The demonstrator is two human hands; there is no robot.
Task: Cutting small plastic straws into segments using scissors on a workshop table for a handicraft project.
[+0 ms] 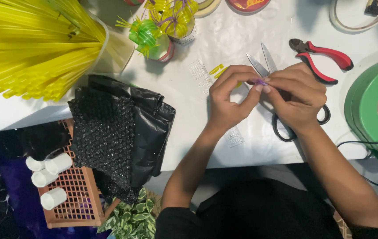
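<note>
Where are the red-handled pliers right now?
In the head view, the red-handled pliers lie on the white table, upper right, just beyond the right hand and left of the green appliance.

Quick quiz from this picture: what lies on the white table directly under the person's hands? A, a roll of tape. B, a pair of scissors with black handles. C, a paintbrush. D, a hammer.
B: the scissors show open blades above the right hand and black handle loops below it.

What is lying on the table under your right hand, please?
Under the right hand lie scissors: the blades stick out beyond the fingers, and black handle loops show below the wrist. The hand covers the pivot on the white table.
</note>
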